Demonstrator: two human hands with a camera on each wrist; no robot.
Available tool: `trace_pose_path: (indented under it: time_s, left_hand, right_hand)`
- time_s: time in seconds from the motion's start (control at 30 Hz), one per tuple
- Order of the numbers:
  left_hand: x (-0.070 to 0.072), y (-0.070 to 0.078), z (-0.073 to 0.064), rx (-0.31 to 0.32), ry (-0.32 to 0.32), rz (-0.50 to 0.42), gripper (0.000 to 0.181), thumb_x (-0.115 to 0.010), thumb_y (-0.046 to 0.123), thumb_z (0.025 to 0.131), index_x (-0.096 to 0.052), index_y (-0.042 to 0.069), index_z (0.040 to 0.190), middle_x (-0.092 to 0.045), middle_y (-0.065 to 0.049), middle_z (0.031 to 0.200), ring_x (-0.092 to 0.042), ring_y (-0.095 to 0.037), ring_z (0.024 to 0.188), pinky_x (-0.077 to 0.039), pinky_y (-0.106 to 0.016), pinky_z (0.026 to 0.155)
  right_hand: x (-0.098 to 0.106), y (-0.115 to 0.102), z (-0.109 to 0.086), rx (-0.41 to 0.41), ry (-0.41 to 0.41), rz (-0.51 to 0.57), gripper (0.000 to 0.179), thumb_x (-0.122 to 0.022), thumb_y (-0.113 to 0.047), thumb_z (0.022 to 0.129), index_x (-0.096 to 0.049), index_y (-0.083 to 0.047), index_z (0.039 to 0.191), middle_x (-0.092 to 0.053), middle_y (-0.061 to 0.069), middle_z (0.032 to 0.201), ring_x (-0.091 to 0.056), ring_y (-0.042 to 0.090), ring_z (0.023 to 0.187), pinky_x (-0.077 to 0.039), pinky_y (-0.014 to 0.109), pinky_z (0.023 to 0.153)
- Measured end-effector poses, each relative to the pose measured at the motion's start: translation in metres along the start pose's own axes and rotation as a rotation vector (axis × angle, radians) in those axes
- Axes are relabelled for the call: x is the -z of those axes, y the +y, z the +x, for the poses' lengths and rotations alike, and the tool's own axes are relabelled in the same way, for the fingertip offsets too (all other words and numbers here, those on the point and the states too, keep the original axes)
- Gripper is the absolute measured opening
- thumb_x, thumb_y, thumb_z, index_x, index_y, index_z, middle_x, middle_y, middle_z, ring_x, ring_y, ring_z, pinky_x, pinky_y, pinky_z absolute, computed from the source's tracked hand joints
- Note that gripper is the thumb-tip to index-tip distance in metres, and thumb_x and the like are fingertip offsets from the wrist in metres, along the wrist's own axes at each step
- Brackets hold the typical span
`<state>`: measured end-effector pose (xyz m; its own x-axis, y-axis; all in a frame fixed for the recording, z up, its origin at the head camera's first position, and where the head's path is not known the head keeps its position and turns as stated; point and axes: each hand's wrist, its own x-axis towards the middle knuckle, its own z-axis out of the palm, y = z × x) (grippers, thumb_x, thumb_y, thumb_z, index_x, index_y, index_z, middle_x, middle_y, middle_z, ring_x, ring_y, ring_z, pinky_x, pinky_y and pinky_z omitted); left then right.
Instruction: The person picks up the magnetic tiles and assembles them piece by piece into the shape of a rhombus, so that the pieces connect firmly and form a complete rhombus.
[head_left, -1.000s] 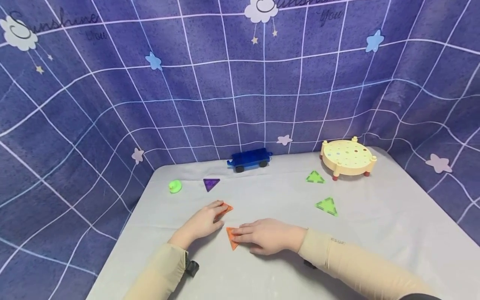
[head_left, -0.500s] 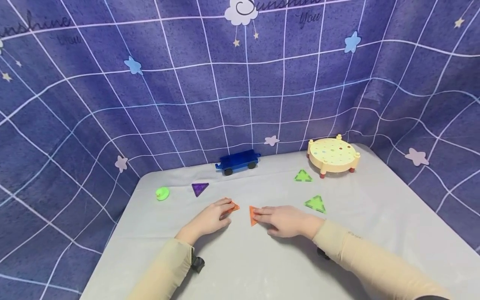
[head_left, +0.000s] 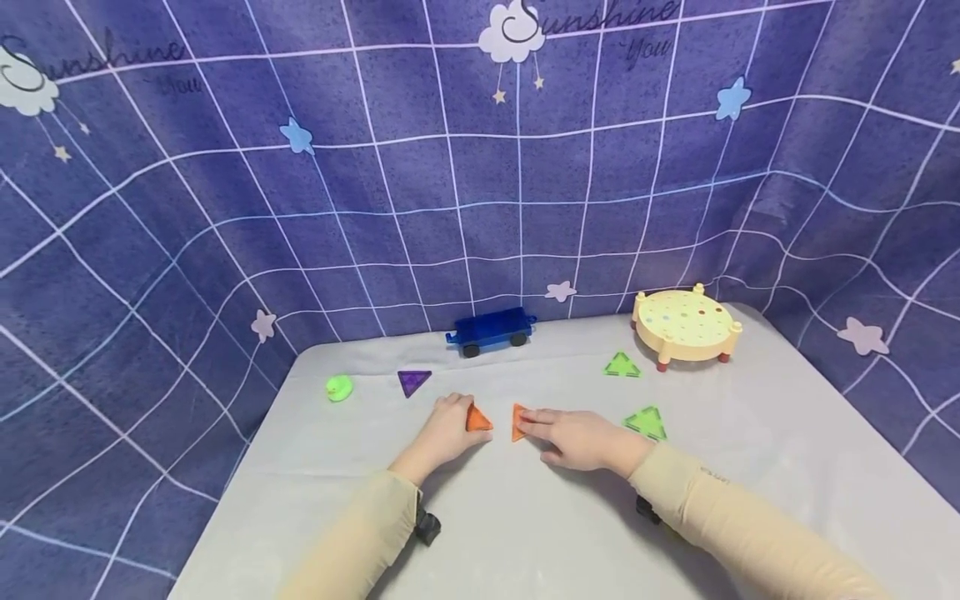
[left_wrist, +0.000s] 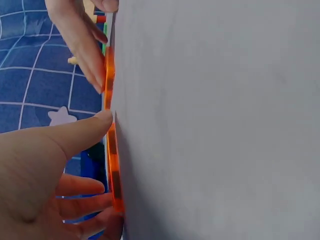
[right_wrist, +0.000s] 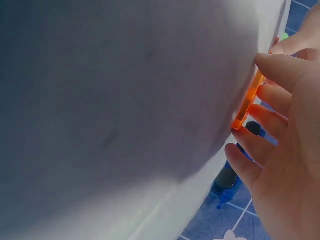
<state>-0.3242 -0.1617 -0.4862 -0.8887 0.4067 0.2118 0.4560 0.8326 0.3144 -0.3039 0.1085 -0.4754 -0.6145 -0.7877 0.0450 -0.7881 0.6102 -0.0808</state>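
Two orange triangle tiles lie flat near the middle of the table. My left hand point(head_left: 447, 433) holds the left orange tile point(head_left: 477, 419) between its thumb and fingers, thumb at the near corner. In the left wrist view that tile point(left_wrist: 115, 170) appears edge-on, its end by the fingertips. My right hand point(head_left: 581, 439) rests straight fingers on the other orange tile point(head_left: 517, 423), its thumb apart from it. A narrow gap separates both tiles. The right wrist view catches the tile point(right_wrist: 247, 102) from the side, under the fingers.
Two green triangle tiles point(head_left: 647, 423) lie to the right, below a cream round toy table point(head_left: 686, 321). A blue wheeled cart point(head_left: 491, 329) stands at the back edge. At the left are a purple triangle tile point(head_left: 413, 382) and a green duck point(head_left: 340, 387). A blue curtain point(head_left: 375, 208) hangs behind.
My right hand has slid its orange tile away from me and to the right, level with the other. My left hand has turned its tile and now grips round it. The head view has shifted.
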Motion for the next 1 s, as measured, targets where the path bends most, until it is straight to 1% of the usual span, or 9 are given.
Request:
trace_pose_path:
  time_s: [0.13, 0.23, 0.4, 0.5, 0.6, 0.7, 0.77, 0.87, 1.0]
  left_hand:
    - [-0.005, 0.004, 0.008, -0.004, -0.018, 0.03, 0.066, -0.085, 0.032, 0.082, -0.061, -0.012, 0.126, -0.063, -0.023, 0.116, -0.058, -0.038, 0.103, -0.047, -0.046, 0.09]
    - [-0.007, 0.007, 0.013, -0.013, -0.032, 0.03, 0.064, -0.084, 0.03, 0.082, -0.061, -0.01, 0.127, -0.062, -0.021, 0.116, -0.058, -0.038, 0.104, -0.047, -0.046, 0.092]
    - [-0.008, 0.009, 0.016, -0.011, -0.04, -0.036, 0.064, -0.086, 0.026, 0.078, -0.062, -0.007, 0.128, -0.063, -0.02, 0.116, -0.059, -0.038, 0.106, -0.049, -0.047, 0.094]
    - [-0.009, 0.008, 0.016, -0.017, -0.044, -0.068, 0.066, -0.089, 0.022, 0.076, -0.062, -0.007, 0.128, -0.064, -0.02, 0.116, -0.06, -0.037, 0.107, -0.049, -0.047, 0.096]
    - [-0.01, 0.005, 0.017, -0.021, -0.047, -0.087, 0.066, -0.09, 0.018, 0.074, -0.061, -0.009, 0.128, -0.065, -0.019, 0.114, -0.061, -0.033, 0.104, -0.05, -0.046, 0.095]
    - [-0.01, 0.004, 0.015, -0.003, -0.054, -0.094, 0.063, -0.092, 0.017, 0.073, -0.064, -0.008, 0.123, -0.065, -0.017, 0.107, -0.061, -0.029, 0.097, -0.051, -0.044, 0.089]
    - [-0.008, 0.003, 0.013, 0.013, -0.06, -0.112, 0.06, -0.092, 0.017, 0.073, -0.066, -0.007, 0.122, -0.065, -0.016, 0.105, -0.06, -0.026, 0.094, -0.051, -0.043, 0.087]
    - [-0.006, 0.002, 0.012, 0.006, -0.056, -0.143, 0.056, -0.091, 0.018, 0.075, -0.068, -0.007, 0.12, -0.063, -0.014, 0.102, -0.059, -0.024, 0.092, -0.051, -0.043, 0.086]
    - [-0.005, 0.001, 0.012, -0.002, -0.066, -0.191, 0.052, -0.089, 0.015, 0.077, -0.069, -0.005, 0.121, -0.062, -0.011, 0.1, -0.059, -0.023, 0.091, -0.051, -0.041, 0.085]
  right_hand:
    - [0.0, 0.002, -0.002, 0.004, 0.016, 0.032, 0.06, -0.071, -0.024, 0.096, -0.051, -0.006, 0.15, -0.046, 0.014, 0.155, -0.051, 0.031, 0.135, -0.05, 0.045, 0.1]
    - [0.0, 0.003, -0.005, -0.003, 0.027, 0.044, 0.059, -0.071, -0.024, 0.096, -0.052, -0.006, 0.149, -0.045, 0.015, 0.155, -0.053, 0.031, 0.134, -0.051, 0.046, 0.099]
    - [-0.001, 0.004, -0.003, 0.007, 0.045, 0.048, 0.058, -0.071, -0.023, 0.095, -0.054, -0.006, 0.148, -0.046, 0.016, 0.154, -0.055, 0.031, 0.131, -0.053, 0.045, 0.096]
    - [-0.003, 0.003, -0.002, 0.011, 0.044, 0.049, 0.058, -0.071, -0.023, 0.095, -0.054, -0.006, 0.148, -0.046, 0.016, 0.154, -0.056, 0.031, 0.13, -0.054, 0.045, 0.095]
    - [-0.004, 0.003, -0.002, 0.005, 0.042, 0.055, 0.058, -0.07, -0.023, 0.096, -0.054, -0.005, 0.148, -0.046, 0.016, 0.155, -0.057, 0.031, 0.129, -0.053, 0.045, 0.095]
    - [-0.004, 0.002, -0.001, 0.001, 0.033, 0.064, 0.057, -0.07, -0.024, 0.096, -0.053, -0.006, 0.148, -0.045, 0.016, 0.155, -0.057, 0.031, 0.128, -0.053, 0.046, 0.096]
    - [-0.004, 0.003, -0.001, -0.007, 0.025, 0.07, 0.058, -0.069, -0.024, 0.096, -0.053, -0.006, 0.149, -0.044, 0.016, 0.156, -0.057, 0.031, 0.128, -0.052, 0.046, 0.097]
    - [-0.003, 0.003, -0.001, -0.02, 0.011, 0.075, 0.058, -0.068, -0.026, 0.097, -0.051, -0.007, 0.15, -0.042, 0.014, 0.158, -0.056, 0.03, 0.129, -0.051, 0.045, 0.099]
    - [-0.002, 0.004, -0.001, -0.005, 0.008, 0.081, 0.058, -0.069, -0.025, 0.097, -0.051, -0.006, 0.15, -0.041, 0.015, 0.158, -0.057, 0.031, 0.129, -0.052, 0.045, 0.098]
